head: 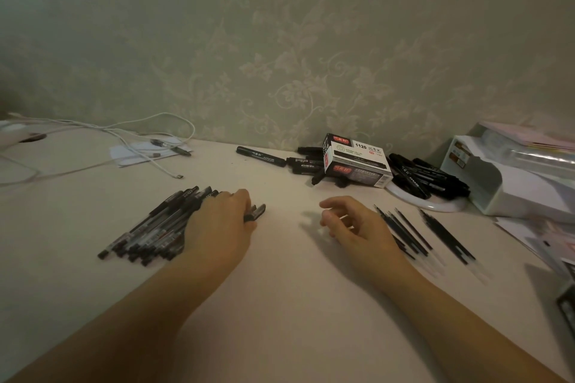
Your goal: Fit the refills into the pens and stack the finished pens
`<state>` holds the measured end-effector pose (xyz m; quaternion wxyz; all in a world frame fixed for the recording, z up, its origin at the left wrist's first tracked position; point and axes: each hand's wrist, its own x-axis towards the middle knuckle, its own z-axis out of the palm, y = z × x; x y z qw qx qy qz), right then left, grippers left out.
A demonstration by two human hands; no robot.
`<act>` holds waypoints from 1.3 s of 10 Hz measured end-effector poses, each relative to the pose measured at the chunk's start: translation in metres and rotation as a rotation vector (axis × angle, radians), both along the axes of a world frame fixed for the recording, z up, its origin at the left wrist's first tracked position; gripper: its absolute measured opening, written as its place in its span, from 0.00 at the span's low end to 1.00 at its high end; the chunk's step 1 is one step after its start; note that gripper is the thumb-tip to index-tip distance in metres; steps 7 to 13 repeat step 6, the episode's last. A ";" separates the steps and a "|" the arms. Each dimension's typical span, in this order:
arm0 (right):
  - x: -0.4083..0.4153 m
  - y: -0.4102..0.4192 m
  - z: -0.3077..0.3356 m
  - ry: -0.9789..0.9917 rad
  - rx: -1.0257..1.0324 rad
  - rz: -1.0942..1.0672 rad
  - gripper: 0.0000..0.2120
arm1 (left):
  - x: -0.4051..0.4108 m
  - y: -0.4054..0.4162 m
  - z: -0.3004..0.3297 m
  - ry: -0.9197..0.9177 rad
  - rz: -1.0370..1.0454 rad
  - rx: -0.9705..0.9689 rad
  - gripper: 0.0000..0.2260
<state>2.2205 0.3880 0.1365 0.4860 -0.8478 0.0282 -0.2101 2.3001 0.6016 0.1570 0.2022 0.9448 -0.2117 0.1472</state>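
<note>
We see the desk (280, 274) run back to the wallpapered wall, with bare surface between our two hands and in front of them. Beyond the right hand (357, 227) and further to its right sits a white organiser tray (513, 183). Straight beyond that hand lies one marker box (357, 162), with loose black markers (429, 179) crowded on both sides of it; we cannot count them. Beyond the left hand (221, 221), white cables (140, 146) trail over a sheet of paper. The stack of pens (155, 227) lies under and to the left of the left hand, more than ten, too overlapped to number. That hand is curled over one pen (256, 213) at the stack's right edge. The refills (435, 233) lie just right of the right hand, several, blurred. The right hand hovers loosely curled, holding nothing.
</note>
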 end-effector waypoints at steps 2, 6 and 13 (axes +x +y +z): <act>0.001 -0.002 -0.002 0.000 0.003 0.001 0.05 | 0.003 0.003 0.002 -0.008 0.067 -0.022 0.13; 0.002 -0.006 -0.001 -0.027 0.109 -0.062 0.08 | -0.021 -0.033 -0.006 0.209 -0.342 -0.613 0.06; 0.002 -0.006 -0.001 -0.027 0.109 -0.062 0.08 | -0.021 -0.033 -0.006 0.209 -0.342 -0.613 0.06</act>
